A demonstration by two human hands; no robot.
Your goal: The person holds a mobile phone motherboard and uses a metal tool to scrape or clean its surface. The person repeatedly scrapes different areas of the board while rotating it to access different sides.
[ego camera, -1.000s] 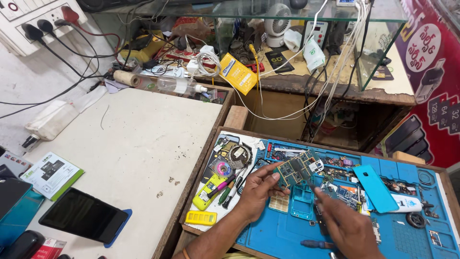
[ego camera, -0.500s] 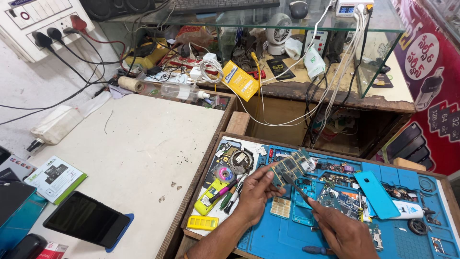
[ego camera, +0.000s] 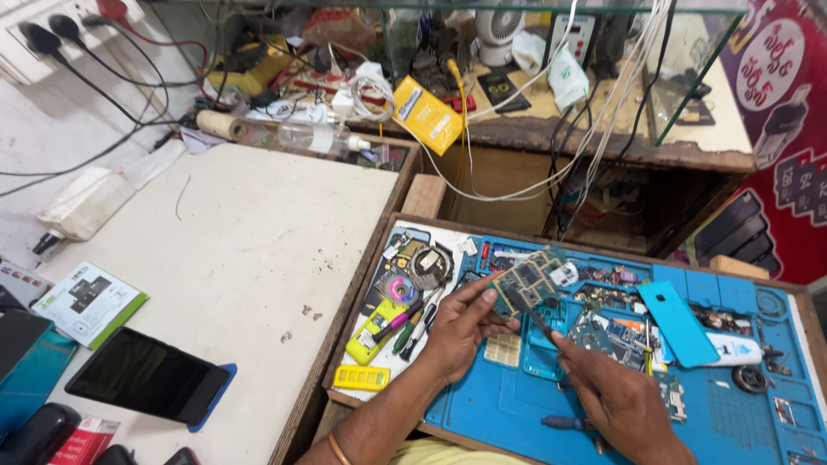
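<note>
My left hand (ego camera: 461, 327) holds a small green circuit board (ego camera: 527, 280) tilted up above a blue work mat (ego camera: 706, 413). My right hand (ego camera: 616, 400) grips a thin dark tool (ego camera: 527, 312) whose tip touches the board's lower edge. Another circuit board (ego camera: 616, 336) lies flat on the mat just right of the hands. A light blue phone cover (ego camera: 676, 320) rests beside it.
Screwdrivers and pens (ego camera: 409, 323) and a yellow part (ego camera: 362, 377) lie at the mat's left. A black phone (ego camera: 146, 375) and a leaflet (ego camera: 86, 301) sit on the white table (ego camera: 250, 232). Cables, a yellow packet (ego camera: 426, 112) and a small fan (ego camera: 500, 26) crowd the back shelf.
My right hand has moved up and left, bringing the tool tip onto the board. The view has shifted slightly; the left hand keeps the board raised.
</note>
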